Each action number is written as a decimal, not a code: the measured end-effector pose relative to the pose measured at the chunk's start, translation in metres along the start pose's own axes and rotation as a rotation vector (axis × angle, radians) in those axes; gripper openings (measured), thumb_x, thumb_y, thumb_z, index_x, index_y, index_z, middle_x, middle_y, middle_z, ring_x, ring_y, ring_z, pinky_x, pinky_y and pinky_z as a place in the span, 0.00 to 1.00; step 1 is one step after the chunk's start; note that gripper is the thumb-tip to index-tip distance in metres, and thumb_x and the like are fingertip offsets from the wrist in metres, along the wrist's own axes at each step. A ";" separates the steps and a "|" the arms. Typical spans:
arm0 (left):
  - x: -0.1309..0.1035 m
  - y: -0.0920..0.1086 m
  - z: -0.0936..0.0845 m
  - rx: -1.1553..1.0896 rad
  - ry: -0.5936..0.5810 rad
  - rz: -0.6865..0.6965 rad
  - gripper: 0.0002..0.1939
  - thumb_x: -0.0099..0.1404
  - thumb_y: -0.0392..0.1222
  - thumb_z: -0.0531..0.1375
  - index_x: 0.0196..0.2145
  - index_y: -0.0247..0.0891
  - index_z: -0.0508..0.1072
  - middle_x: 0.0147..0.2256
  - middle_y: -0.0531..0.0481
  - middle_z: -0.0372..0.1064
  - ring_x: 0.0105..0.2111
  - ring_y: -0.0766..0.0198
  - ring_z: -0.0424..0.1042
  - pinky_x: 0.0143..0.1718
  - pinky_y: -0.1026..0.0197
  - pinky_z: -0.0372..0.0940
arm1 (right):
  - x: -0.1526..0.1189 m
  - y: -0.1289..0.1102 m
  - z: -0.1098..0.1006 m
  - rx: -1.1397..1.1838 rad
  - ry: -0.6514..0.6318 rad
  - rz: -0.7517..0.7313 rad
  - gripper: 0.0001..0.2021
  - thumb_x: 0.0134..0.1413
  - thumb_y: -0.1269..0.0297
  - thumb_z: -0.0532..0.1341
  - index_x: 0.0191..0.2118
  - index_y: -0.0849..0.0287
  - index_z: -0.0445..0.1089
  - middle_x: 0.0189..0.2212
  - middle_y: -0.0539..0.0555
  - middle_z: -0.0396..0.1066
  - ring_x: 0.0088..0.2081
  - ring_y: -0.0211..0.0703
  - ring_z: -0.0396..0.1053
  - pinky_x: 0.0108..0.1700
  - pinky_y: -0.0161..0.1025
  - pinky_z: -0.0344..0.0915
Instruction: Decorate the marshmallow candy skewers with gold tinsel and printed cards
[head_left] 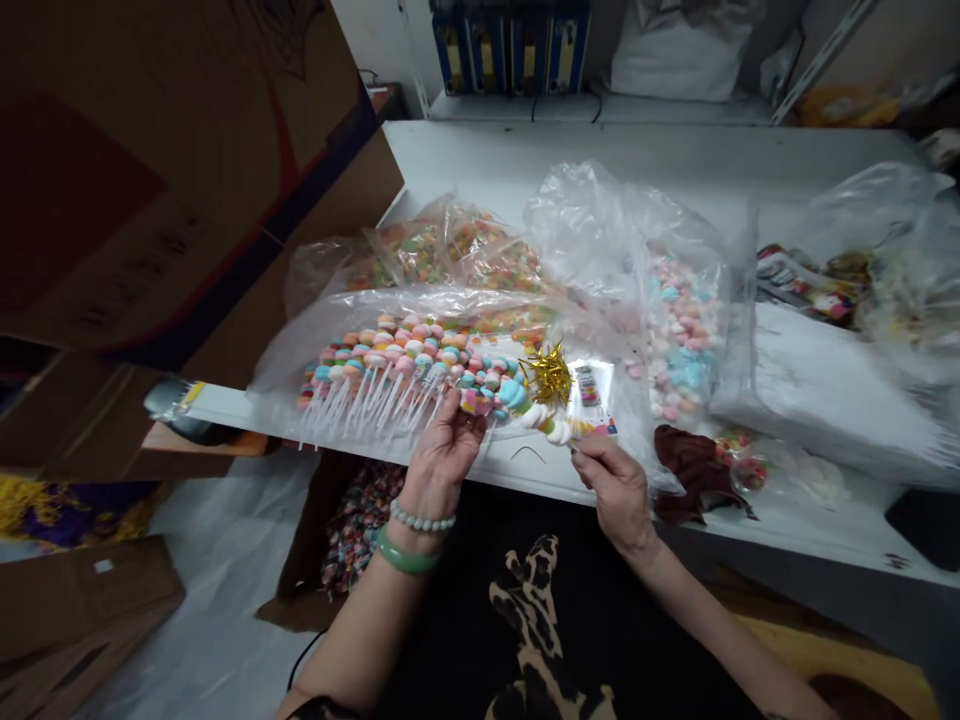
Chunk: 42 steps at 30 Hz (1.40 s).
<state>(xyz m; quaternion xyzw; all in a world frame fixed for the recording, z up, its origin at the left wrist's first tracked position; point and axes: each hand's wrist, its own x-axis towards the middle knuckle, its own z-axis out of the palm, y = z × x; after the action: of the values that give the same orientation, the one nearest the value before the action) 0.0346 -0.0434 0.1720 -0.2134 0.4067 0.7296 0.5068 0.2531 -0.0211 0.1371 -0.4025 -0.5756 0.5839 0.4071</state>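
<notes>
My right hand point(619, 490) is closed on the lower end of a marshmallow skewer point(553, 425), with white pieces near my fingers and a blue one at the far end. My left hand point(444, 450), wearing a bead bracelet and a green bangle, pinches a small pink-and-yellow printed wrapper point(475, 402) close to the skewer's blue tip. Whether the two touch I cannot make out. Behind my left hand lie rows of candy skewers point(390, 355) with white sticks toward me. A gold tinsel bundle point(549, 375) and a printed clear packet point(592, 395) lie beyond the held skewer.
Clear bags of gummy candy point(450, 245) and pastel marshmallows point(682, 340) stand behind. To the right are a stack of white bags point(832, 380) and a brown cloth point(694, 470). A big cardboard box point(172, 180) blocks the left. A box of wrapped sweets point(360, 530) sits below the table edge.
</notes>
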 end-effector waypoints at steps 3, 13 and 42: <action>-0.002 -0.001 0.004 -0.027 0.009 0.011 0.08 0.69 0.35 0.56 0.32 0.35 0.72 0.25 0.52 0.74 0.27 0.66 0.75 0.34 0.62 0.72 | -0.010 -0.003 -0.001 -0.118 -0.041 -0.035 0.07 0.55 0.63 0.61 0.27 0.55 0.70 0.21 0.46 0.61 0.25 0.37 0.57 0.29 0.36 0.55; -0.010 -0.008 -0.003 0.121 -0.169 0.198 0.07 0.56 0.33 0.67 0.34 0.37 0.76 0.31 0.51 0.77 0.32 0.65 0.76 0.39 0.60 0.72 | -0.005 -0.004 0.001 -0.532 -0.006 -0.392 0.07 0.58 0.68 0.58 0.30 0.55 0.71 0.26 0.52 0.70 0.31 0.43 0.66 0.37 0.40 0.61; 0.006 -0.022 -0.031 0.442 -0.293 0.285 0.16 0.47 0.40 0.73 0.33 0.35 0.76 0.31 0.50 0.75 0.31 0.68 0.73 0.34 0.65 0.67 | 0.010 0.013 0.029 -0.189 -0.354 0.387 0.07 0.55 0.60 0.57 0.29 0.55 0.66 0.13 0.43 0.60 0.17 0.35 0.56 0.23 0.33 0.49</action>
<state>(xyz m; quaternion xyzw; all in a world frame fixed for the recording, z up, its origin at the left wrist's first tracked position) 0.0489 -0.0614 0.1413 0.0688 0.5040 0.7103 0.4866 0.2224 -0.0214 0.1244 -0.4330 -0.6019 0.6558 0.1418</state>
